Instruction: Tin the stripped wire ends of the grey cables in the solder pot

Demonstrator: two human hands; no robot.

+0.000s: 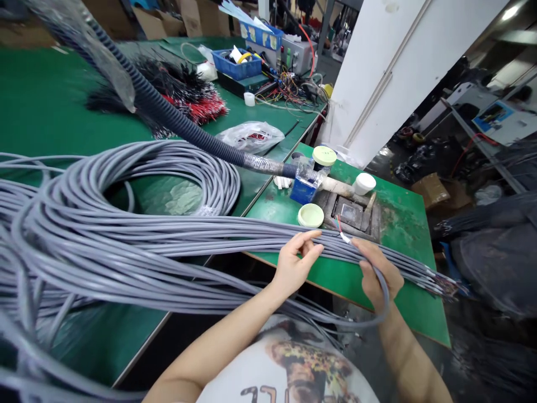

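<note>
The right hand (382, 274) is pinching one grey cable (385, 301) close to its end, fingers and thumb closing on it. That end is lying just left of the fingertips, its white tip (344, 238) showing and a thin red wire (339, 224) sticking out toward the far side. The rest of the cable is bending down past the right hand and running left on the near side. The left hand (292, 264) is holding its thumb and index finger part open, a gap showing between them, with nothing visible in it; whether it is touching the bundle (235, 226) behind cannot be told.

The bundle is stretching from the big coil (84, 187) on the left, across the green bench (403, 224), its frayed ends (448, 286) lying at the right. Beyond the hands, a metal fixture (351, 214) is sitting on the bench, an open tub (310, 215) standing to its left and a white tub (364, 183) on its far side. A dark hose (184, 123) is reaching in from the far left to a blue block (304, 190) beside the fixture.
</note>
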